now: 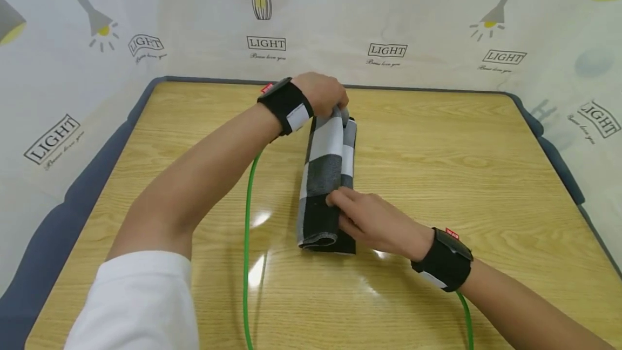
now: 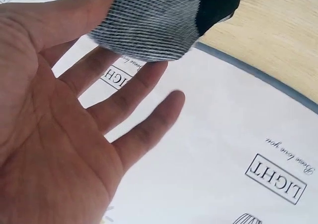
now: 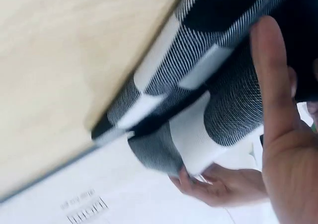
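A black, white and grey checked cloth [image 1: 324, 174] lies lengthwise on the table, folded into a long narrow strip with its upper layer lifted along the right side. At its far end my left hand [image 1: 320, 93] pinches the raised layer. The left wrist view shows that thumb over the cloth [image 2: 149, 23], with the other fingers spread beneath it. My right hand [image 1: 376, 223] pinches the same layer's right edge close to the near end, its lower fingers tucked beside the fold. In the right wrist view, the right thumb [image 3: 271, 60] lies along the cloth [image 3: 233, 105].
The wood-grain table [image 1: 461, 166] has a dark blue edge and meets a pale wall covering [image 1: 325, 26] printed with lamps and lettering. Green cables [image 1: 248, 220] run from both black wristbands [image 1: 442, 259] toward the near side.
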Tool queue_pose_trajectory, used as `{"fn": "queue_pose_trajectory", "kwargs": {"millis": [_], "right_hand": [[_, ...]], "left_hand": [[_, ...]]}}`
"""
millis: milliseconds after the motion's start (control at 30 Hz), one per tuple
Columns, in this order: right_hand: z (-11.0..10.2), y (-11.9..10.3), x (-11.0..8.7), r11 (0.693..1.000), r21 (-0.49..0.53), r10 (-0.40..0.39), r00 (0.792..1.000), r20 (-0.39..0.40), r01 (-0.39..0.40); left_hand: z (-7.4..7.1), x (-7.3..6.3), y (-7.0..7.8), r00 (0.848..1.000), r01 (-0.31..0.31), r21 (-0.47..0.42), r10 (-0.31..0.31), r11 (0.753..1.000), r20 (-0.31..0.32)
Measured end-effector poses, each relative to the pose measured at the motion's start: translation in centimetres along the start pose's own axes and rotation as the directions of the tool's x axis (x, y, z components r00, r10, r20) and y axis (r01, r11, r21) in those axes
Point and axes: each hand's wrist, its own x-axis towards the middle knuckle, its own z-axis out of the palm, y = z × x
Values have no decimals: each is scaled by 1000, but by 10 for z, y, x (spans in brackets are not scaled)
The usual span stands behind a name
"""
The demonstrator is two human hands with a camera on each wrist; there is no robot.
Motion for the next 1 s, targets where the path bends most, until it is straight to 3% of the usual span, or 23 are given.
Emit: {"fn": "queue_pose_trajectory", "kwargs": {"millis": [67, 167, 300, 400, 533, 667, 833, 900, 1000], "right_hand": [[-3, -1, -6, 996, -93, 4, 999, -38, -7], [-3, 0, -15, 984, -164, 66, 997, -36, -71], [2, 6, -23, 981, -119, 160, 987, 23, -156], [7, 12, -25, 983, -61, 174, 984, 48, -171], [9, 18, -26, 984, -27, 175, 983, 49, -174], [11, 21, -29, 976, -146, 169, 985, 37, -162], [14, 18, -33, 943, -282, 180, 984, -17, -177], [13, 16, -32, 936, -293, 189, 981, -51, -196], [14, 14, -28, 928, -305, 197, 977, -82, -212]], "left_hand": [[-3, 0, 2, 1000, 17, 21, -17, 1000, 13], [-6, 0, 4, 998, 45, 50, -47, 998, 34], [-7, 2, 4, 997, 62, 56, -64, 997, 48], [-3, 8, 5, 998, 52, 39, -54, 998, 39], [12, 23, 5, 999, 34, 31, -34, 999, 4], [37, 37, 7, 998, 43, 52, -41, 998, -39], [62, 51, 7, 992, 62, 109, -49, 992, -120], [67, 56, 8, 988, 43, 128, -23, 991, -150], [70, 62, 8, 990, -13, 119, 30, 993, -141]]}}
